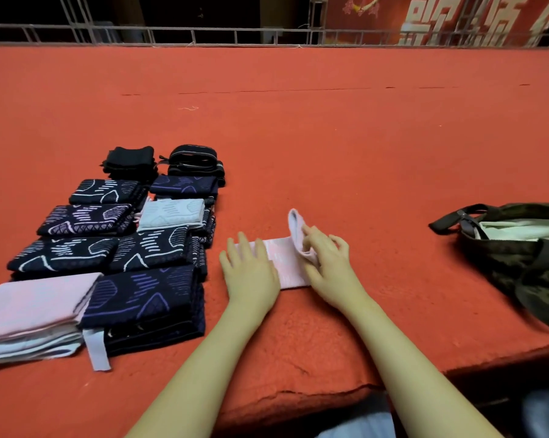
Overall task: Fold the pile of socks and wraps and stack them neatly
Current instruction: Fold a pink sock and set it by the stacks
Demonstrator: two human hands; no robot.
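A pale pink sock (282, 263) lies flat on the red surface in front of me. My left hand (249, 273) presses its left part down with straight fingers. My right hand (325, 263) pinches the sock's right end, which is lifted and curled upward. To the left sit folded stacks: dark navy patterned pieces (143, 298), a pink and white stack (33, 314), a light grey folded piece (172, 213) and two black bundles (131, 161) at the back.
A dark camouflage bag (520, 257) with a pale lining lies open at the right edge. The red felt-covered table (330, 137) stretches far back to a metal railing (267, 36). Its front edge runs close to my body.
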